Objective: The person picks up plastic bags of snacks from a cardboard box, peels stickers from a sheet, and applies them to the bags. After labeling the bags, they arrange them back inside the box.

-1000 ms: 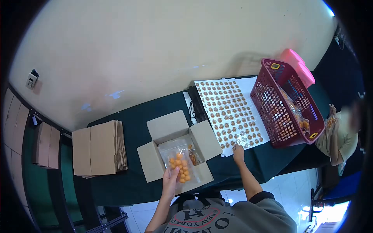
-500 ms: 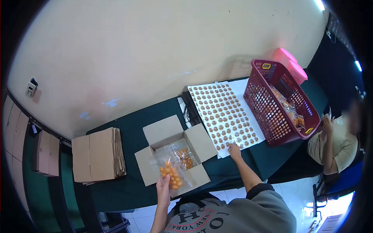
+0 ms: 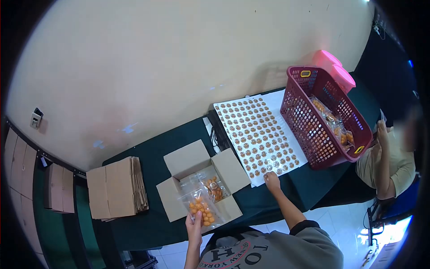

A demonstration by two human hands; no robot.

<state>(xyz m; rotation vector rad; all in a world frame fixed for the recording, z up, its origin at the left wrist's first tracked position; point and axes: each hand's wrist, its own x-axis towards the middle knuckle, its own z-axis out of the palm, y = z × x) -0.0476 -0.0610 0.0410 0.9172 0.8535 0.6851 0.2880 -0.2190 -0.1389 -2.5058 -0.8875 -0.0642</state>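
Note:
My left hand [image 3: 194, 226] is closed on a clear plastic bag [image 3: 204, 210] of round orange balls, held over the front flap of an open cardboard box [image 3: 186, 160]. Inside that box lies another bag [image 3: 214, 187] with similar orange contents. At the front edge of a white sticker sheet [image 3: 256, 134] covered in rows of round brown-orange stickers, my right hand [image 3: 272, 181] has its fingers pinched together. Whatever sits in that pinch is too small to make out. A few spots on the sheet near those fingers look paler than the rest.
A stack of flattened cardboard boxes [image 3: 117, 188] lies on the left of the dark green tablecloth [image 3: 152, 143]. To the right stands a maroon basket [image 3: 309, 121] with several bags, near pink containers [image 3: 342, 78]. Another person [image 3: 387, 161] sits at the far right.
My right hand has drawn back slightly toward me from the sheet's front rows. The bag in my left hand has shifted slightly, and the whole view has tilted a little.

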